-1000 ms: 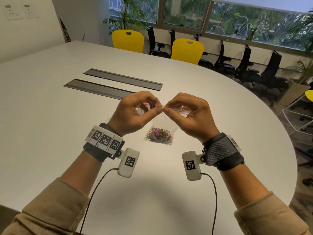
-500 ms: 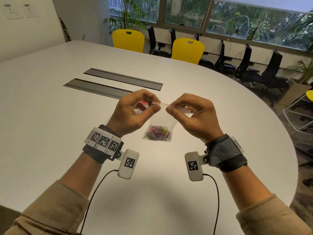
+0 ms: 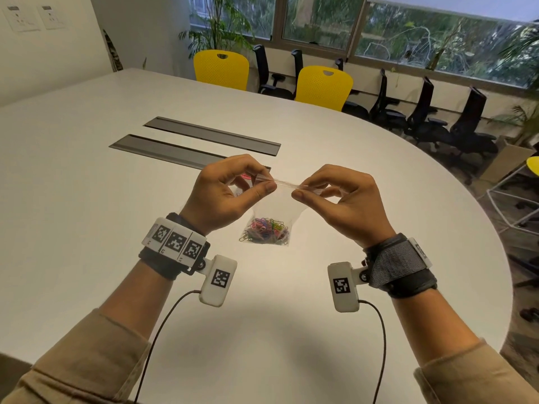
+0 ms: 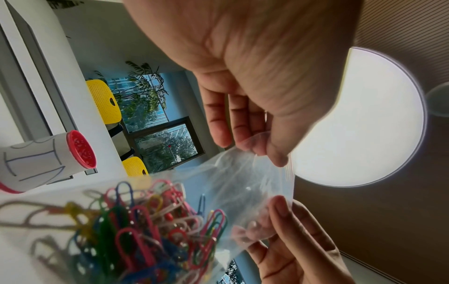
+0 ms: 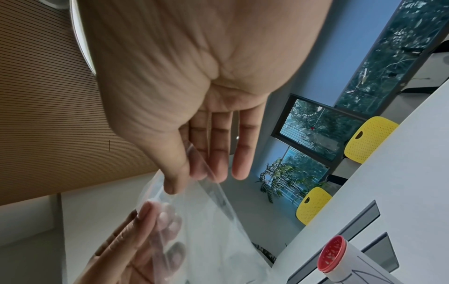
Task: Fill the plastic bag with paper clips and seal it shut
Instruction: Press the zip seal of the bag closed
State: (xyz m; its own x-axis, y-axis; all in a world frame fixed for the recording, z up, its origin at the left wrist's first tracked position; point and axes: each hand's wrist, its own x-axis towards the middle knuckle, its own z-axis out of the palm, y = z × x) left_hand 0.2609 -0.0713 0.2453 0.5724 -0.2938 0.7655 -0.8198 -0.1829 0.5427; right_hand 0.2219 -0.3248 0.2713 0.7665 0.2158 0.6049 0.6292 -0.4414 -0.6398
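Note:
A clear plastic zip bag [image 3: 275, 212] hangs between my hands over the white table [image 3: 87, 199]. Colourful paper clips [image 3: 265, 231] are heaped in its bottom. My left hand [image 3: 264, 182] pinches the left part of the bag's top strip between thumb and forefinger. My right hand [image 3: 303, 190] pinches the same strip a little to the right. A short stretch of strip [image 3: 287, 184] shows taut between them. The left wrist view shows the clips [image 4: 136, 230] close up inside the bag [image 4: 243, 182]. In the right wrist view my thumb [image 5: 175, 173] presses on the bag [image 5: 213, 221].
A white paper cup with a red rim [image 4: 48, 161] lies on its side on the table behind my left hand, also visible in the right wrist view as the cup [image 5: 340, 259]. Two grey cable hatches [image 3: 210, 135] sit farther back. Yellow chairs [image 3: 323, 86] stand beyond the table edge.
My two hands have slid apart along the bag's top strip, from fingertips touching to a small gap. The bag has stayed hanging in the same spot.

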